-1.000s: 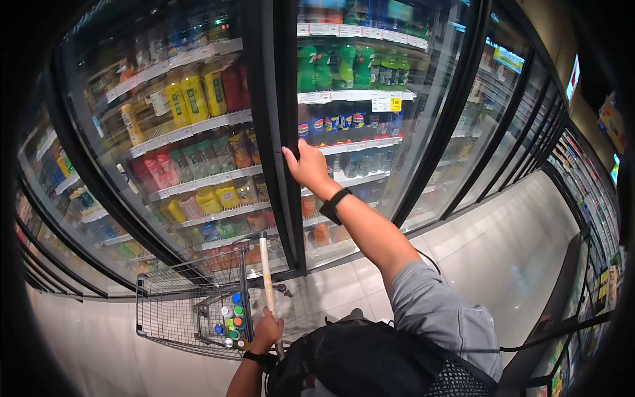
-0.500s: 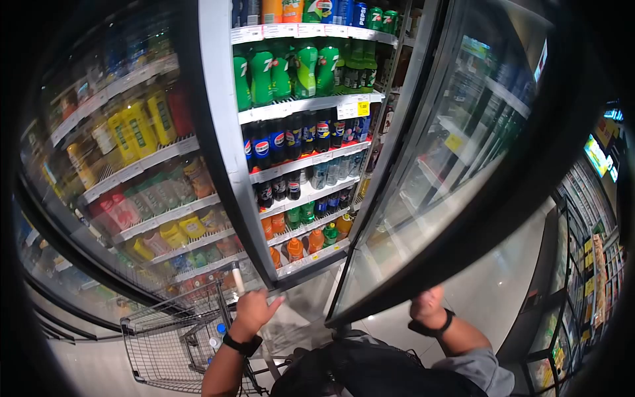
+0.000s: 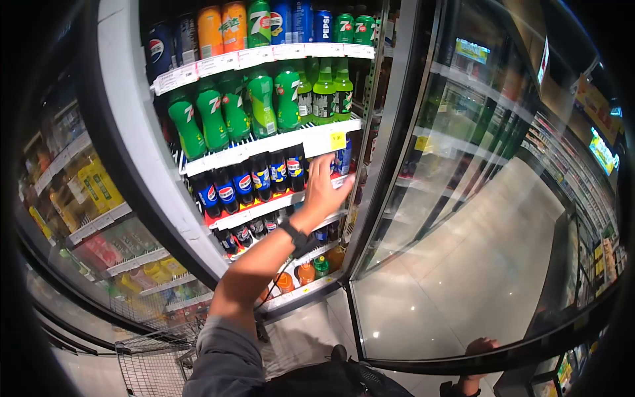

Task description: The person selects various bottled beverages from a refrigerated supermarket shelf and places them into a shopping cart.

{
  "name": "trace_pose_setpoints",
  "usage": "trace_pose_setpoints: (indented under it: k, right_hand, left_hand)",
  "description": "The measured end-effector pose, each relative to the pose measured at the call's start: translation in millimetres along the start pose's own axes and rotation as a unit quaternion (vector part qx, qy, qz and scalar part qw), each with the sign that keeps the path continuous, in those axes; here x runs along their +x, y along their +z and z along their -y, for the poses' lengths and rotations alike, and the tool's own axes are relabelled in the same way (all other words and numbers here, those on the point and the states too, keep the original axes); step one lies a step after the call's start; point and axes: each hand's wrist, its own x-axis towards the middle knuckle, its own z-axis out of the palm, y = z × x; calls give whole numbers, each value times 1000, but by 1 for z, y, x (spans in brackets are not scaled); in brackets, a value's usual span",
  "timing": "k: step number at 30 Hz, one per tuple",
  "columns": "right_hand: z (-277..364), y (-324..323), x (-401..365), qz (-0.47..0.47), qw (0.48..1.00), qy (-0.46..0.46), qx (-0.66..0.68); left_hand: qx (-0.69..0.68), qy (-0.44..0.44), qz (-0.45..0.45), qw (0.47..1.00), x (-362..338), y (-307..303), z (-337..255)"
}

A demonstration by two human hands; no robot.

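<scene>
My left hand (image 3: 324,193) reaches into the open drinks fridge. Its fingers are stretched out and the thumb stands apart, with nothing in the hand. It is in front of the right end of the row of dark Pepsi bottles (image 3: 261,176), below a price tag (image 3: 338,140); whether the fingertips touch a bottle is hidden. At the bottom right, my right hand (image 3: 481,347) is closed around the dark frame of the glass fridge door (image 3: 423,364), which is swung wide. Green 7UP bottles (image 3: 238,106) fill the shelf above my left hand.
Cans (image 3: 235,26) line the top shelf, and orange bottles (image 3: 306,272) stand at the bottom. A wire shopping cart (image 3: 152,364) is at the lower left, beside another glass-fronted fridge (image 3: 99,231). Stocked shelves (image 3: 582,185) run along the right.
My left hand has left the area by the cart and risen into the fridge. The door has swung wider, my right hand going with it. The shelves now appear closer.
</scene>
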Motion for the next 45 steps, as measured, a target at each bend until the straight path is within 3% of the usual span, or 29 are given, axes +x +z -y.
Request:
trace_pose_setpoints:
  k: [1, 2, 3, 4, 5, 8, 9, 15, 16, 18, 21, 23, 26, 30, 32, 33, 35, 36, 39, 43, 45]
  right_hand:
    - [-12, 31, -1, -174, 949, -87, -248]
    - [-15, 65, -6, -329, 801, -163, -473]
    - [19, 94, -25, -208, 535, -177, -800]
    - [54, 119, -44, -45, 167, -158, -972]
    - [62, 142, -51, -43, 168, -157, -972]
    - [80, 197, -65, -84, 255, -65, -961]
    - [87, 207, -75, -82, 253, -64, -962]
    - [116, 233, -168, -155, -53, -53, -985]
    - [103, 204, -155, -166, -105, -52, -979]
    - [68, 190, -97, -150, -100, -17, -983]
    - [-11, 99, 34, -123, -84, 57, -987]
    - [-62, 7, 103, -124, -84, -220, -964]
    - [-60, 5, 98, -120, -108, -216, -963]
    - [-62, 2, 90, -107, -154, -209, -960]
    - [-63, 1, 85, -100, -176, -205, -957]
    - [-9, 62, 1, -100, -176, -205, -958]
    - [55, 142, -113, -274, 60, -194, -940]
    - [78, 183, -170, -275, 60, -194, -940]
    - [79, 195, -186, -274, 289, -265, -878]
    - [42, 143, -115, -251, 563, -335, -712]
    - [19, 116, -78, -229, 679, -358, -599]
  left_hand:
    - [25, 14, -30, 999, 28, 14, 8]
    - [48, 29, -62, 997, 56, 29, 15]
    - [75, 42, -84, 993, 82, 39, 22]
    - [102, 55, -106, 988, 107, 46, 29]
    - [115, 44, -127, 984, 130, 55, 36]
    - [131, 19, -176, 975, 189, 74, 54]
    - [138, 16, -192, 971, 207, 80, 62]
    - [167, -101, -197, 961, 276, 91, 72]
    - [159, -126, -192, 960, 282, 93, 76]
    - [160, -156, -192, 955, 291, 94, 84]
    - [133, -213, -203, 946, 294, 86, 77]
    - [90, -220, -223, 945, 292, 79, 73]
    - [57, -170, -250, 951, 288, 73, 80]
    - [14, -246, -226, 943, 292, 68, 106]
    - [39, -223, -244, 943, 286, 65, 91]
    - [63, -200, -262, 942, 283, 65, 82]
    - [58, -199, -277, 938, 279, 64, 79]
    - [53, -197, -291, 935, 277, 63, 78]
    - [40, -190, -292, 937, 272, 60, 75]
    - [17, -214, -291, 932, 265, 54, 56]
    - [33, -145, -310, 939, 262, 55, 56]
